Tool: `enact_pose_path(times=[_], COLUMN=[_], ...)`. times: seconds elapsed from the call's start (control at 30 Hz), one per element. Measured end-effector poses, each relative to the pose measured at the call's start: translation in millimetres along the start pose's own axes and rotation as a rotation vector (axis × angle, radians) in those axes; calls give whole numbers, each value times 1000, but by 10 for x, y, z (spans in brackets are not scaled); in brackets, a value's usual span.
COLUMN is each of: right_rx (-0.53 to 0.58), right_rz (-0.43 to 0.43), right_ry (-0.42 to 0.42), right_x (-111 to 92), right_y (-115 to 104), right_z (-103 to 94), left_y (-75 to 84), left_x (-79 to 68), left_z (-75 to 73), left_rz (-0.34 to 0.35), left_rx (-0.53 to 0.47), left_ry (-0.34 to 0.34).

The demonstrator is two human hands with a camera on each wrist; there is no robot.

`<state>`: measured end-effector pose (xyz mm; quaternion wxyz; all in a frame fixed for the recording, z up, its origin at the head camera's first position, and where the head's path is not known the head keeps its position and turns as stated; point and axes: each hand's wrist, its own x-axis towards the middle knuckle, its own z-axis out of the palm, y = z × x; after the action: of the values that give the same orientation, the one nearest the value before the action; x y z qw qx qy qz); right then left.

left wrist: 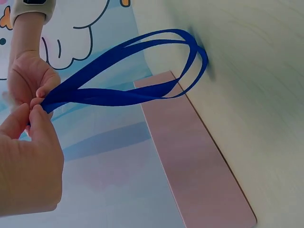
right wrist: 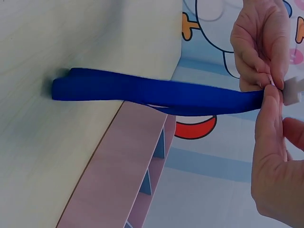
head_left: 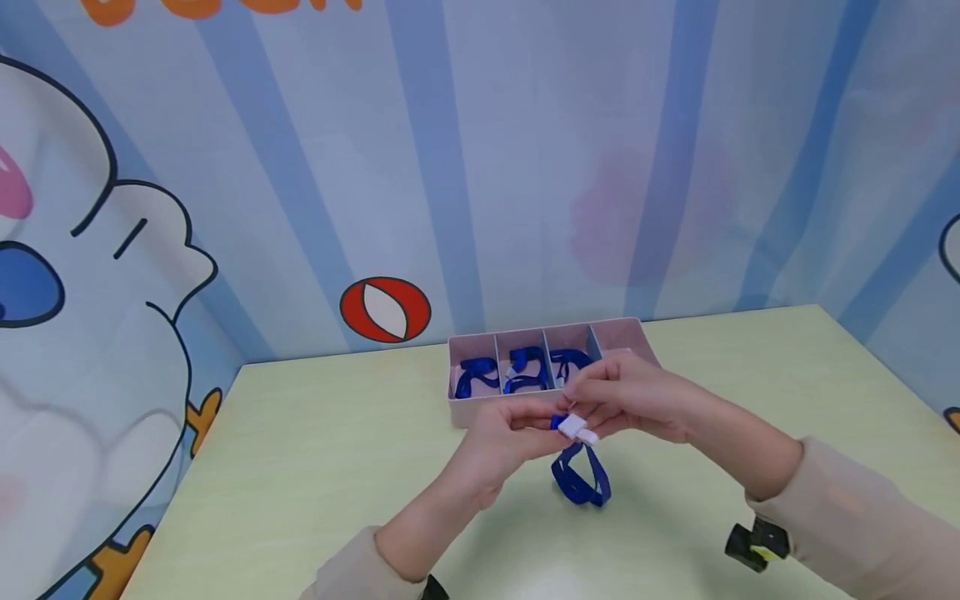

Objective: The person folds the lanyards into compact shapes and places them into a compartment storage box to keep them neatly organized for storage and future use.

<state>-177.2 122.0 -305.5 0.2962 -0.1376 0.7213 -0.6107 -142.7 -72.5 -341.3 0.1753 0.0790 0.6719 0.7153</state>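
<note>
Both hands meet above the table in front of the tray, at the top of a blue strap (head_left: 581, 487), which looks like a lanyard. Its band hangs below them in a folded loop, seen at length in the left wrist view as a blue band (left wrist: 109, 97). A white plastic piece (head_left: 573, 427) pokes out between the hands at the strap's upper end. My left hand (head_left: 498, 446) pinches this end between thumb and fingers. From the other side my right hand (head_left: 637, 396) pinches it too, fingertips close against the left ones.
Behind the hands stands a pink tray (head_left: 480, 410) with grey-blue dividers. Blue straps lie in three compartments, among them a strap (head_left: 477, 375) at the left; the right hand partly covers the tray's right end. A printed cloth (head_left: 517, 167) hangs behind the pale table (head_left: 337, 467).
</note>
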Motion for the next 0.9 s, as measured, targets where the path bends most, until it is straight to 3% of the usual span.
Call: enact_pose_path(times=[0.33, 0.43, 0.63, 0.9], right_rx=[69, -15, -269, -410], right_rz=[-25, -98, -286, -386], right_ry=[-41, -4, 160, 247], right_x=[21, 28, 20, 78], right_y=[28, 93, 310, 532], right_z=[-3, -3, 48, 181], left_y=[-27, -46, -32, 23], left_x=[-5, -8, -12, 0], left_z=[25, 11, -22, -39], left_rz=[-16, -29, -35, -38], left_rx=[-99, -142, -178, -243], left_ry=[36, 79, 140, 152])
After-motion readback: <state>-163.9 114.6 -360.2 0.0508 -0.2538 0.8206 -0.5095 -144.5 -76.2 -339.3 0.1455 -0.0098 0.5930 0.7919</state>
